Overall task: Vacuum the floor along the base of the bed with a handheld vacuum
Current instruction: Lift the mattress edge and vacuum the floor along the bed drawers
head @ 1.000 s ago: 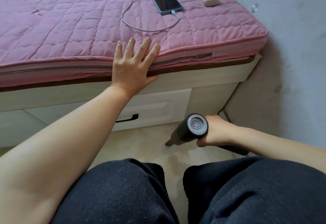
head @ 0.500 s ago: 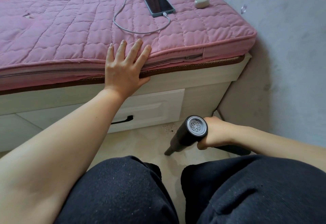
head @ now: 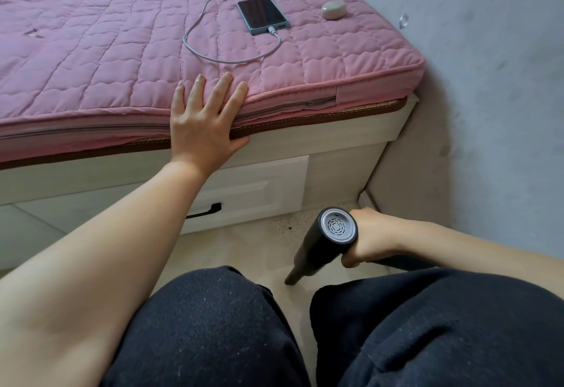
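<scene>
Black vacuum (head: 320, 246) sits in your right hand (head: 370, 238), fingers wrapped around its handle. It slants down-left, tip on the floor (head: 244, 252). Dark crumbs (head: 288, 228) lie beyond, by the bed base (head: 341, 154). Your left hand (head: 204, 124) presses flat on the mattress (head: 122, 60).

Left hand (head: 203, 130) flat, right hand (head: 370, 238) seemingly curled.

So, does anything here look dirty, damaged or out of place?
Yes. Dark specks lie on the floor at the bed base, beyond the vacuum nozzle held by the right hand. The pink cover has a small tear.
</scene>
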The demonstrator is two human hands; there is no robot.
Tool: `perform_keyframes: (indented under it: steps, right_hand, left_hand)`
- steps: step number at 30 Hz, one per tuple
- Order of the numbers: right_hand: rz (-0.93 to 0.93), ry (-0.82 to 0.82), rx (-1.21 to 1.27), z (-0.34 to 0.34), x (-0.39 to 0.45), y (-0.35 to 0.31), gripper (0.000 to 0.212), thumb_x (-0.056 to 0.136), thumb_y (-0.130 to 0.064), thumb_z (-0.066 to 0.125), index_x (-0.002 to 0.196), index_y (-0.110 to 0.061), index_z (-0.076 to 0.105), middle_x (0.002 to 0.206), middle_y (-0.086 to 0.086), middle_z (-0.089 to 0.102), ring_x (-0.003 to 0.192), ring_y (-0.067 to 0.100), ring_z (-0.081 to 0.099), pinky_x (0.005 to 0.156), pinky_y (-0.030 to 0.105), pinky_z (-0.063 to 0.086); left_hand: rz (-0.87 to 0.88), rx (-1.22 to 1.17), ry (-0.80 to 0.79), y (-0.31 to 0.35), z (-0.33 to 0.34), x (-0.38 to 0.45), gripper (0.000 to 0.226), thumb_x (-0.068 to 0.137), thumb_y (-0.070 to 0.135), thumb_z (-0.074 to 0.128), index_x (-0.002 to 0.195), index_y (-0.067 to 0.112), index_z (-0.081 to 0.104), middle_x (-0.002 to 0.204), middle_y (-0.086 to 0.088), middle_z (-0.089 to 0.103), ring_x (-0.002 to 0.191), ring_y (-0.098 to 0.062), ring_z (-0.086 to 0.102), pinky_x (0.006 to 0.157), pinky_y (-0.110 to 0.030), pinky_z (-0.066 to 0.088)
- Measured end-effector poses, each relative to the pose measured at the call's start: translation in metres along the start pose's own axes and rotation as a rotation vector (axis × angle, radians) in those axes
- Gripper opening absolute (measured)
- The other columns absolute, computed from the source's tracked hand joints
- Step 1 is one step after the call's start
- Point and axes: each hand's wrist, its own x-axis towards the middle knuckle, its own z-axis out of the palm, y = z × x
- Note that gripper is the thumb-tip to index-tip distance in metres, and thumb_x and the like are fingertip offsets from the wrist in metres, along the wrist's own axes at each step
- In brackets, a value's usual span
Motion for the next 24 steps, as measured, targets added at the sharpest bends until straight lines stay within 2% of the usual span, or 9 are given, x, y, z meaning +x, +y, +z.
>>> perform_keyframes:
  steps: [4,8,12,15,19,21,24]
  right_hand:
    - [0.033,-0.053,0.081,0.0,-0.002,0.006,0.006,0.06,-0.016,0.065,0.064,-0.014,0.062,0.063,-0.002,0.064,0.058,0.016,0.063,0.054,0.024,0.048]
    - [0.041,-0.115,0.106,0.0,-0.004,0.011,0.017,0.058,-0.018,0.064,0.072,-0.011,0.069,0.069,0.002,0.07,0.056,0.013,0.063,0.055,0.023,0.05]
    - [0.04,-0.092,0.073,0.002,-0.005,0.015,0.017,0.056,-0.02,0.066,0.069,-0.009,0.065,0.064,0.002,0.066,0.054,0.015,0.058,0.056,0.027,0.05]
    - [0.026,-0.047,0.075,0.002,-0.004,0.018,0.011,0.055,-0.02,0.066,0.061,-0.012,0.06,0.058,-0.004,0.06,0.052,0.013,0.054,0.051,0.023,0.043]
    - [0.016,-0.013,0.091,0.0,-0.003,0.021,0.011,0.057,-0.018,0.066,0.064,-0.011,0.063,0.059,-0.001,0.064,0.053,0.011,0.056,0.05,0.022,0.043]
    - [0.015,0.014,0.087,-0.001,-0.003,0.021,0.012,0.059,-0.016,0.066,0.06,-0.012,0.055,0.057,-0.001,0.058,0.052,0.012,0.052,0.049,0.024,0.04]
    - [-0.002,0.074,0.065,-0.002,-0.002,0.021,0.028,0.061,-0.015,0.068,0.057,-0.015,0.04,0.056,-0.005,0.043,0.053,0.013,0.039,0.048,0.025,0.031]
  left_hand:
    - [-0.009,-0.011,0.01,0.002,0.0,0.0,0.086,0.075,0.053,0.071,0.149,0.024,0.037,0.152,-0.008,0.043,0.135,-0.046,0.042,0.111,-0.062,0.027]
    - [-0.018,-0.004,0.015,0.004,-0.001,-0.001,0.085,0.075,0.053,0.071,0.149,0.024,0.038,0.152,-0.009,0.043,0.134,-0.047,0.042,0.112,-0.063,0.027]
    - [-0.008,0.006,-0.004,0.006,-0.005,0.002,0.084,0.078,0.055,0.068,0.148,0.022,0.037,0.152,-0.012,0.042,0.135,-0.049,0.04,0.111,-0.065,0.025]
    - [0.011,0.02,-0.02,0.005,-0.008,0.005,0.084,0.078,0.057,0.065,0.149,0.021,0.036,0.153,-0.013,0.041,0.136,-0.05,0.038,0.11,-0.067,0.025]
    - [0.018,0.021,-0.051,0.005,-0.011,0.007,0.086,0.077,0.057,0.068,0.148,0.02,0.037,0.153,-0.014,0.04,0.136,-0.051,0.036,0.11,-0.068,0.024]
    - [0.021,0.022,-0.063,0.005,-0.013,0.008,0.086,0.077,0.057,0.068,0.149,0.021,0.036,0.154,-0.013,0.039,0.137,-0.051,0.036,0.11,-0.069,0.024]
    - [0.034,0.03,-0.065,0.006,-0.014,0.01,0.087,0.077,0.055,0.07,0.149,0.02,0.036,0.155,-0.013,0.038,0.136,-0.052,0.036,0.109,-0.069,0.025]
